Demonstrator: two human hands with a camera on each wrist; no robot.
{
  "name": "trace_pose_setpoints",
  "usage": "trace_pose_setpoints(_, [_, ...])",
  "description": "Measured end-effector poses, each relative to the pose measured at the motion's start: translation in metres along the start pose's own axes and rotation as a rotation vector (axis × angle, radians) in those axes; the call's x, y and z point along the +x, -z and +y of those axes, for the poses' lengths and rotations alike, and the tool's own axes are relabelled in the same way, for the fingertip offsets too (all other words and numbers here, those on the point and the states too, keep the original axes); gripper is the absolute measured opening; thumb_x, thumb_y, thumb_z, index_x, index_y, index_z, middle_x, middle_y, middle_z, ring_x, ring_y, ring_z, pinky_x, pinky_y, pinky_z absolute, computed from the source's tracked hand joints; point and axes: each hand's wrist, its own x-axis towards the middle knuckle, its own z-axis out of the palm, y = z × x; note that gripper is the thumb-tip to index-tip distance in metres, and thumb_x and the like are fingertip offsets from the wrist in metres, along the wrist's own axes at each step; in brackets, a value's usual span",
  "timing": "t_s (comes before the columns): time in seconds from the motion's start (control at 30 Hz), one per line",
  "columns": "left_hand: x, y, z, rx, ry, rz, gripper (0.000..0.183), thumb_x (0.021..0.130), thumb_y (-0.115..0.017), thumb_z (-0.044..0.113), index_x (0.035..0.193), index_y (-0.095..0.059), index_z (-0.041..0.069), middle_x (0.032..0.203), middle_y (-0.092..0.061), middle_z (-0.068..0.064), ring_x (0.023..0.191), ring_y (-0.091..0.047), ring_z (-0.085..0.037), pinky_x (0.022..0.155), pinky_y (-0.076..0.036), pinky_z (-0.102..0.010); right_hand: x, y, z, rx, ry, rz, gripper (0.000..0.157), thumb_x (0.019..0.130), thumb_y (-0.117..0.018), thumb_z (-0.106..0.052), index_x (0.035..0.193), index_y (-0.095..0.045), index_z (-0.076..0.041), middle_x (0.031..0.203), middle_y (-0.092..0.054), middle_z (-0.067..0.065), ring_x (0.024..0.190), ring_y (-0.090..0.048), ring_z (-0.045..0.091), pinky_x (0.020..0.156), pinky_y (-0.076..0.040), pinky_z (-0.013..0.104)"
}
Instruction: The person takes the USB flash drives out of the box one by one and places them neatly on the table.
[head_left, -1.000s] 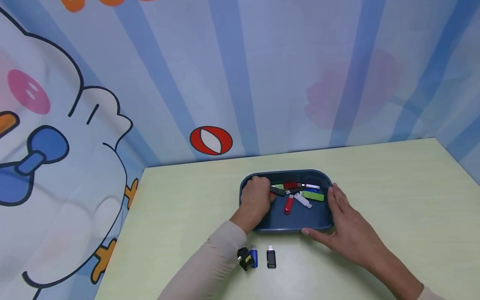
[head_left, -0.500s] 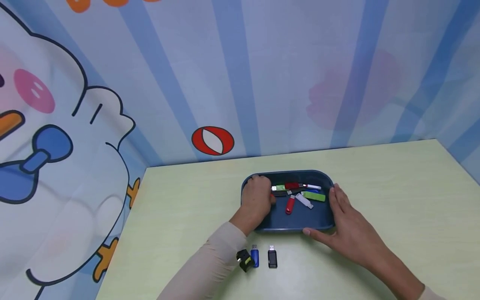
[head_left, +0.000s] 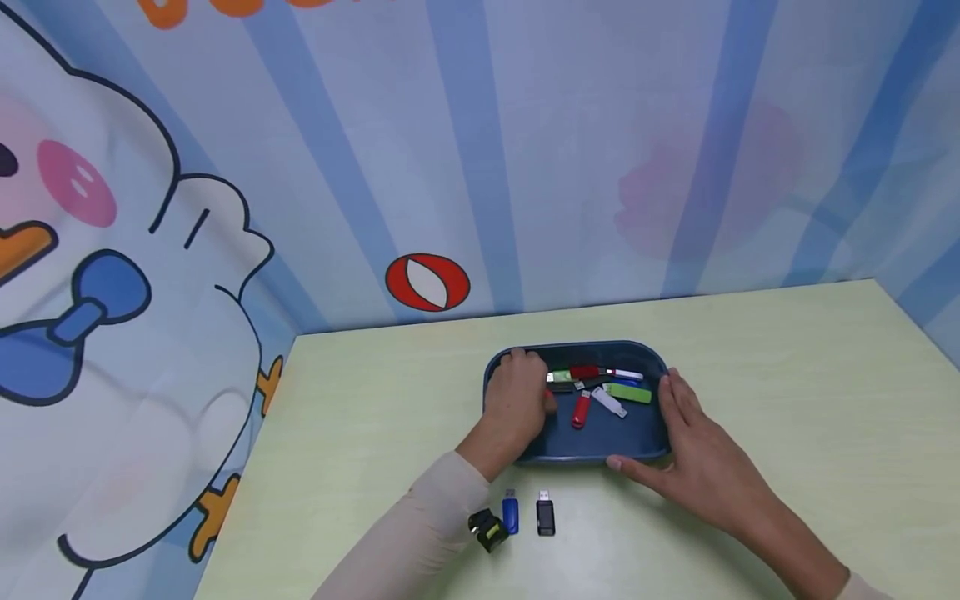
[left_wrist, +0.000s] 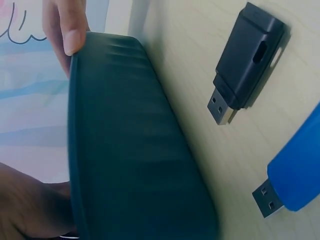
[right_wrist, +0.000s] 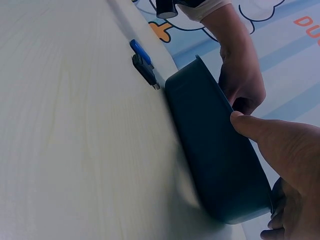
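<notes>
A dark blue rectangular tray (head_left: 600,446) on the table holds several USB flash drives, among them a red one (head_left: 581,410), a white one (head_left: 609,402) and a green one (head_left: 628,392). My left hand (head_left: 516,396) reaches down inside its left end. Those fingers are hidden behind the back of the hand, so I cannot tell what they hold. My right hand (head_left: 708,458) rests at the right end, fingers straight along the side and thumb at the front rim. In front of the tray, a black USB drive (head_left: 545,517) lies beside a blue USB drive (head_left: 511,515), metal plugs pointing toward the tray.
The pale wood-look table (head_left: 810,375) ends at a printed cartoon backdrop (head_left: 570,150) behind and to the left. A small black device (head_left: 487,530) sits at my left sleeve, overlapping the view near the blue drive.
My left hand has shifted slightly within the tray's left end. The right hand stays on the tray, and the two drives in front have not moved. The head view has turned slightly left.
</notes>
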Motion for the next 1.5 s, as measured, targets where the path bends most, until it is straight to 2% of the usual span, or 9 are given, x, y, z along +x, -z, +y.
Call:
trace_pose_setpoints(0.3, [-0.008,0.007,0.0,-0.004,-0.07,0.05,0.037,0.093,-0.082,0.026,0.115,-0.074,-0.002,0.103,-0.069,-0.012,0.089,-0.063,-0.02,0.082,-0.061,-0.03,0.001,0.002,0.002,0.006,0.006,0.007,0.135,0.084,-0.066,-0.085,0.165,-0.014,0.01,0.174,-0.01,0.033,0.159,-0.021,0.051,0.115,-0.038,0.069])
trace_pose_setpoints(0.43, [-0.011,0.011,0.0,0.006,-0.091,0.041,0.043,0.093,-0.083,0.031,0.118,-0.073,-0.001,0.104,-0.068,-0.011,0.091,-0.062,-0.019,0.083,-0.06,-0.028,0.002,0.001,0.002,0.01,0.002,0.003,0.135,0.084,-0.066,-0.084,0.165,-0.014,0.01,0.174,-0.01,0.033,0.159,-0.021,0.052,0.115,-0.038,0.069])
trace_pose_setpoints(0.57, [-0.016,0.013,0.001,-0.029,-0.1,0.012,0.046,0.092,-0.084,0.032,0.121,-0.072,-0.001,0.108,-0.068,-0.011,0.093,-0.061,-0.018,0.086,-0.059,-0.027,0.002,0.0,0.001,0.011,0.001,-0.004,0.135,0.083,-0.066,-0.085,0.165,-0.014,0.01,0.174,-0.01,0.033,0.159,-0.021,0.052,0.114,-0.039,0.069])
trace_pose_setpoints(0.8, [-0.023,0.019,0.007,-0.072,-0.142,0.005,0.044,0.09,-0.086,0.032,0.118,-0.072,0.001,0.108,-0.066,-0.008,0.093,-0.059,-0.016,0.084,-0.058,-0.024,0.001,0.002,0.0,0.002,0.01,-0.001,0.135,0.084,-0.064,-0.085,0.165,-0.014,0.01,0.174,-0.009,0.032,0.159,-0.02,0.051,0.114,-0.04,0.068])
trace_pose_setpoints(0.93, [-0.028,0.023,0.011,-0.106,-0.143,-0.013,0.049,0.088,-0.087,0.032,0.123,-0.071,0.002,0.112,-0.066,-0.007,0.096,-0.058,-0.015,0.087,-0.058,-0.024,0.001,0.003,0.001,0.004,0.015,-0.002,0.135,0.084,-0.065,-0.084,0.164,-0.014,0.011,0.174,-0.009,0.033,0.159,-0.02,0.052,0.114,-0.04,0.068])
trace_pose_setpoints(1.17, [-0.04,0.026,0.013,-0.099,-0.202,0.025,0.053,0.088,-0.087,0.033,0.127,-0.07,0.001,0.112,-0.067,-0.008,0.097,-0.06,-0.015,0.087,-0.059,-0.024,0.001,0.002,0.002,0.013,0.017,0.0,0.134,0.084,-0.065,-0.085,0.164,-0.014,0.011,0.174,-0.009,0.033,0.159,-0.021,0.053,0.113,-0.041,0.068])
trace_pose_setpoints(1.5, [-0.055,0.032,0.018,-0.064,-0.261,-0.007,0.058,0.092,-0.086,0.032,0.137,-0.066,0.002,0.131,-0.067,-0.011,0.116,-0.063,-0.019,0.099,-0.058,-0.029,0.001,0.001,0.004,0.011,0.013,-0.002,0.135,0.083,-0.064,-0.086,0.165,-0.013,0.009,0.174,-0.009,0.032,0.159,-0.021,0.052,0.113,-0.041,0.068])
